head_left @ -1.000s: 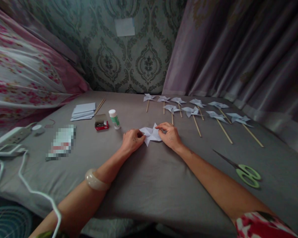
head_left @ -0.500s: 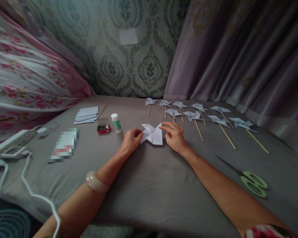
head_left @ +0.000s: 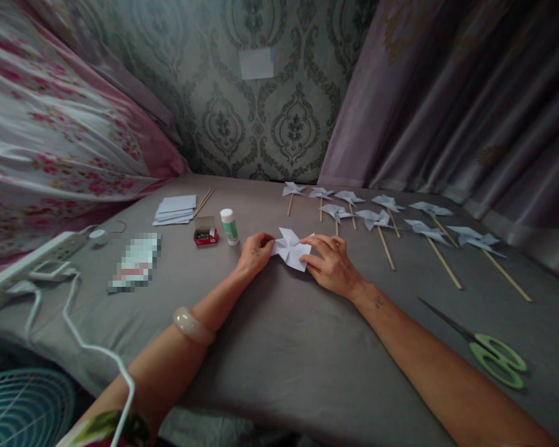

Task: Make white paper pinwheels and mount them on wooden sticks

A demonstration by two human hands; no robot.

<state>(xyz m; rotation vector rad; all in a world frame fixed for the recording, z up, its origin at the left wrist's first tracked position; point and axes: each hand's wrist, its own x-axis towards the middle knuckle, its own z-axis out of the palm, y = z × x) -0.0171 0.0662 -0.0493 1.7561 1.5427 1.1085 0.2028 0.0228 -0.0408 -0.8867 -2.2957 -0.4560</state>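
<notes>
A white paper pinwheel (head_left: 290, 249) without a stick is held between my two hands, just above the grey cloth. My left hand (head_left: 256, 253) pinches its left blade between thumb and fingers. On the other side, my right hand (head_left: 331, 264) grips the right edge, the fingers over the top and the thumb at the lower corner. A glue stick (head_left: 230, 227) with a white cap stands upright beyond my left hand. Next to it lies an open red box (head_left: 205, 236) with small metal pieces inside.
Several finished pinwheels on sticks (head_left: 374, 219) lie at the back right. Green-handled scissors (head_left: 494, 359) rest at the right. A stack of white paper (head_left: 174, 210) and thin sticks (head_left: 204, 202) lie back left. A power strip (head_left: 51, 264) with white cables and a fan (head_left: 25, 406) are at left.
The pinwheel has turned between my hands. My right hand's fingers have moved further over its right side, with the thumb now on the lower corner. The view has shifted slightly left.
</notes>
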